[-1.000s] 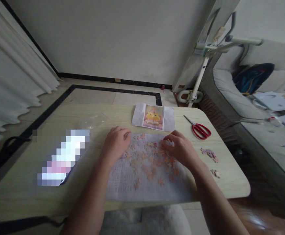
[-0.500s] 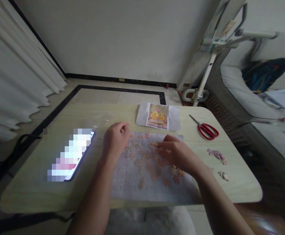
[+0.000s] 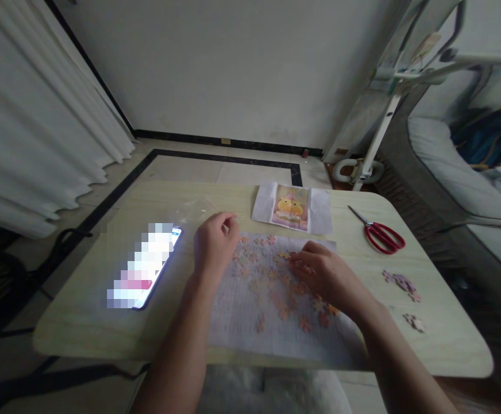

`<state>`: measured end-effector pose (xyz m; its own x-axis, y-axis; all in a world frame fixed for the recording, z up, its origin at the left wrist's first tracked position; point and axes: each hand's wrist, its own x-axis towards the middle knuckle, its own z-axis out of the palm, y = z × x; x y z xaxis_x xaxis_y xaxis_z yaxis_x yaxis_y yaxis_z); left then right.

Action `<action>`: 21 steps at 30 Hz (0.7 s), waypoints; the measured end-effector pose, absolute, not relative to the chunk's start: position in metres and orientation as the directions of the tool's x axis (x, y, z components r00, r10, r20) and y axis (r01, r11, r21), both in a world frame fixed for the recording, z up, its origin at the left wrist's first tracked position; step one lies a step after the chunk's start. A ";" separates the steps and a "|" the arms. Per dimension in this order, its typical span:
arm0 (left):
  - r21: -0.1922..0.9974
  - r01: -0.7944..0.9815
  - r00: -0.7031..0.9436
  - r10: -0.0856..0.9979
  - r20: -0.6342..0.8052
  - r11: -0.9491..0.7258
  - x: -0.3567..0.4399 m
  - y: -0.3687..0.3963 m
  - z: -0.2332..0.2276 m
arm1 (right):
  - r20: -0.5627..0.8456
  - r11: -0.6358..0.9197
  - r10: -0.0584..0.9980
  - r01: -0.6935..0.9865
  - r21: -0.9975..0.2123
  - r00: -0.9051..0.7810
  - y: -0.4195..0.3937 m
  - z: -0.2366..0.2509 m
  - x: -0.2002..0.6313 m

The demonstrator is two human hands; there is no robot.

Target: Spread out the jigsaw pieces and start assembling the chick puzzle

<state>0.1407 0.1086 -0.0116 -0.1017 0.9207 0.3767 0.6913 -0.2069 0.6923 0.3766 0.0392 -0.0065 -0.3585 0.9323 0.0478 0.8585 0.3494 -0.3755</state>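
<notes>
Many small orange, pink and yellow jigsaw pieces (image 3: 282, 296) lie loose on a printed paper sheet (image 3: 237, 333). Over the sheet's right side is my right hand (image 3: 322, 273), its fingers bent downward and closed on a jigsaw piece (image 3: 305, 266) mostly hidden under them. At the sheet's upper left edge rests my left hand (image 3: 218, 238), thumb and fingers curled together; whatever is between them is hidden. Behind the sheet lies a creased paper with a picture (image 3: 291, 208) of yellow cartoon figures.
Red-handled scissors (image 3: 382, 234) lie at the right, with purple pieces (image 3: 403, 284) and a small pale cluster (image 3: 414, 322) in front. To the left is a lit phone (image 3: 147, 270), its screen blurred out. A clear plastic bag (image 3: 192, 211) lies on the wooden table (image 3: 82, 322).
The camera has turned slightly left, so the whole scene sits further right. Both hands keep about the same place and pose over the sheet.
</notes>
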 end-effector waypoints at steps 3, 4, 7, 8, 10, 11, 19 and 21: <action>0.694 0.692 -0.115 0.920 0.374 -0.196 0.142 0.107 -0.010 | 0.053 0.355 0.932 0.874 -0.331 -0.358 0.040 -0.007 0.378; 0.696 0.691 -0.121 0.918 0.377 -0.194 0.142 0.106 -0.009 | 0.057 0.355 0.933 0.879 -0.320 -0.356 0.040 -0.006 0.378; 0.708 0.683 -0.128 0.926 0.355 -0.177 0.140 0.105 -0.002 | 0.083 0.355 0.934 0.880 -0.316 -0.346 0.043 -0.003 0.378; 0.709 0.685 -0.109 0.939 0.325 -0.166 0.138 0.105 0.002 | 0.095 0.358 0.933 0.877 -0.320 -0.346 0.044 -0.002 0.377; 0.701 0.698 -0.029 0.972 0.235 -0.148 0.130 0.107 0.009 | 0.111 0.371 0.929 0.870 -0.327 -0.354 0.048 0.001 0.374; 0.693 0.706 0.021 0.982 0.186 -0.146 0.126 0.109 0.012 | 0.114 0.378 0.926 0.864 -0.332 -0.361 0.051 0.003 0.372; 0.628 0.756 0.259 0.965 -0.032 -0.182 0.100 0.122 0.008 | 0.151 0.331 0.944 0.851 -0.407 -0.294 0.073 0.013 0.382; 0.631 0.757 0.256 0.966 -0.048 -0.170 0.097 0.123 0.002 | 0.168 0.323 0.946 0.851 -0.415 -0.277 0.076 0.013 0.390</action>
<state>0.0975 0.1226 0.0022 0.2559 0.9655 -0.0476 0.7573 -0.1696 0.6306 0.3901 0.0757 0.0132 -0.2769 0.9460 0.1683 0.8506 0.3228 -0.4151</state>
